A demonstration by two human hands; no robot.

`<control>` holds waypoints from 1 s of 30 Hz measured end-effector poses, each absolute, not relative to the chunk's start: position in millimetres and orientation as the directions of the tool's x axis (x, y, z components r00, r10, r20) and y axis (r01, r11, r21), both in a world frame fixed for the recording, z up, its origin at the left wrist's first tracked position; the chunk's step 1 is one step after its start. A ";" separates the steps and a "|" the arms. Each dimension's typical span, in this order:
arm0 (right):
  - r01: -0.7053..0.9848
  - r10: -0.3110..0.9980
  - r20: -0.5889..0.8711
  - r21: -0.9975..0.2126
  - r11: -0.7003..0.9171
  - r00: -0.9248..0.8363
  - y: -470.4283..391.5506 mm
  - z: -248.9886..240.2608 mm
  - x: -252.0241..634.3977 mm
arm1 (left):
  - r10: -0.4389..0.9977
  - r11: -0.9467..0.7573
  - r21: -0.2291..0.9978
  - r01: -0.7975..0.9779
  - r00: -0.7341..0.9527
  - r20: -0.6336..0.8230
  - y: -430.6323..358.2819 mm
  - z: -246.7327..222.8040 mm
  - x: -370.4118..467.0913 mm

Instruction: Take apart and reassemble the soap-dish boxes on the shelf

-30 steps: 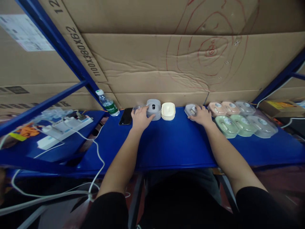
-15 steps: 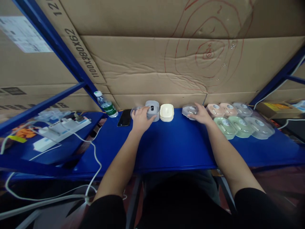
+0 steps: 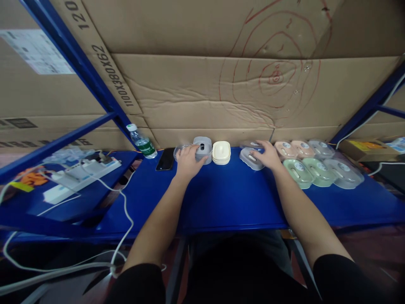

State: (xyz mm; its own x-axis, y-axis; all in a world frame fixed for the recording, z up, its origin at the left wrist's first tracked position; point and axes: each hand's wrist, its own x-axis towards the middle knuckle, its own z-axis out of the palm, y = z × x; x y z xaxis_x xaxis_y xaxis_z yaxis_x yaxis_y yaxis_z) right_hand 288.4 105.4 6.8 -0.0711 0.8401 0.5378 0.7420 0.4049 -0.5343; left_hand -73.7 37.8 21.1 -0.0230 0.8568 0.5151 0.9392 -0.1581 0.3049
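Observation:
My left hand rests with fingers apart over a clear lid and touches the side of a grey container. Just right of that container stands a small stack of cream square pieces. My right hand has its fingers round a clear lid, which is lifted and tilted at the back of a grey oval piece. The thumb lies near the light handle of the grey piece. The fingertips of my right hand are partly blurred.
Pink, green and grey lidded containers stand in two rows at the right. A black phone and a water bottle are at the left. Further left lies a white power strip with cables. Cardboard stands behind.
The clear lid at my right hand has come up and back, and the grey piece beneath now shows uncovered. My left hand has hardly moved. The view has tilted slightly.

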 end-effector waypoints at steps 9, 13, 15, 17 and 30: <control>0.257 0.835 0.430 -0.898 0.358 0.342 97.9 21.8 278.7 | 0.751 -0.349 0.258 0.901 0.104 0.652 25.2 30.3 -55.9; 0.174 0.900 0.382 -0.920 0.350 0.208 89.7 25.0 264.3 | 0.669 -0.593 0.123 0.796 0.401 0.626 11.2 32.3 -32.0; 0.165 0.932 0.345 -0.931 0.326 0.106 84.4 25.5 255.8 | 0.611 -0.681 0.049 0.731 0.531 0.587 6.3 30.8 -22.9; 0.159 0.951 0.308 -0.940 0.303 0.007 78.9 25.8 247.5 | 0.567 -0.724 -0.011 0.690 0.604 0.561 4.1 28.2 -18.2; 0.134 0.913 0.408 -0.903 0.408 -0.028 80.4 21.3 244.8 | 0.703 -0.281 0.270 0.921 0.006 0.711 31.6 34.3 -78.0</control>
State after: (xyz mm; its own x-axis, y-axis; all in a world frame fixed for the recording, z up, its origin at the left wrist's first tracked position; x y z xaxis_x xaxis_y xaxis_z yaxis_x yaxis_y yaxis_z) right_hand 244.8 80.4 21.3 -0.0276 0.9125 0.4080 0.1340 0.4079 -0.9031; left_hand -78.0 31.6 34.3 0.0063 0.7029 0.7113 0.9210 -0.2811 0.2696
